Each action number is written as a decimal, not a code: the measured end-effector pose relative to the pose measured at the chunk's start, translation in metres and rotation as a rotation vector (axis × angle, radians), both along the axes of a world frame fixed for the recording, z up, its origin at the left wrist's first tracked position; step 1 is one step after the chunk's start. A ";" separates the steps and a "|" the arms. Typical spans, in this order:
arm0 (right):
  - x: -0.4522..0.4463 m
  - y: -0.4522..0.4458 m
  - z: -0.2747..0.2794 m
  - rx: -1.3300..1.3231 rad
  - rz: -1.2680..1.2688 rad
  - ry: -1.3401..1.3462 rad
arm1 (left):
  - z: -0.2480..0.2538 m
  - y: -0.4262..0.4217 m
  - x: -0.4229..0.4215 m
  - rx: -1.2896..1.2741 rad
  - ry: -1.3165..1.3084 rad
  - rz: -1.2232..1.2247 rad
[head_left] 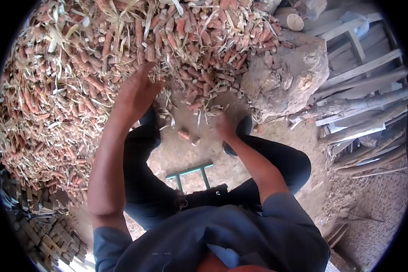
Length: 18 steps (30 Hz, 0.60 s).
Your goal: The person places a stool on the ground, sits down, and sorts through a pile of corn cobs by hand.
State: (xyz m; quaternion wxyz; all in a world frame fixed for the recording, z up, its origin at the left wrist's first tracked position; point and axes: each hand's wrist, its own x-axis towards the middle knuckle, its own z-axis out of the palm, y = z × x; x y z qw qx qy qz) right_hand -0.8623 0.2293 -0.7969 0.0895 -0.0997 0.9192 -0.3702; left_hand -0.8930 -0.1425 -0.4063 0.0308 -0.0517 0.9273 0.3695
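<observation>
Over the edge of a large heap of corn cobs (93,81) is my left hand (140,88), its thumb spread from its fingers and nothing seen in its grasp. My right hand (223,127) is lower, between my knees and over the bare dirt floor, with its fingers curled closed. A small pale brown thing shows at its fingertips, too blurred to name. Near it on the floor lie a short piece of cob (184,134) and scattered dry husks (199,117). The cobs are reddish, mixed with dry husk strips.
A big rough rock (288,77) borders the heap on the right. Beyond it are stacked wooden poles and boards (362,109). A green metal frame (190,171) stands between my legs. Stacked bricks or blocks (54,238) are at lower left.
</observation>
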 end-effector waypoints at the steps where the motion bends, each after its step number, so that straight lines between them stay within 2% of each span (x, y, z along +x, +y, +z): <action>1: -0.010 -0.001 0.001 -0.001 -0.001 -0.014 | 0.005 0.002 -0.001 -0.030 -0.041 -0.001; 2: -0.021 -0.003 0.012 0.069 -0.026 -0.066 | 0.014 0.006 -0.003 -0.029 -0.126 0.018; 4: -0.044 -0.008 0.028 0.137 -0.051 -0.131 | 0.008 0.005 -0.003 -0.024 -0.113 0.019; 6: -0.065 -0.016 0.034 0.269 -0.037 -0.073 | 0.014 0.008 -0.003 0.006 -0.134 0.047; 10: -0.105 -0.036 0.043 0.326 -0.026 -0.147 | 0.017 0.011 -0.007 0.025 -0.201 0.109; 12: -0.117 -0.051 0.042 0.282 -0.048 0.057 | 0.014 0.010 -0.007 -0.029 -0.191 0.087; 16: -0.147 -0.075 0.027 0.332 0.001 0.022 | 0.013 0.014 -0.005 -0.021 -0.192 0.079; 18: -0.156 -0.085 0.018 0.296 0.031 0.150 | 0.012 0.014 -0.004 -0.002 -0.201 0.069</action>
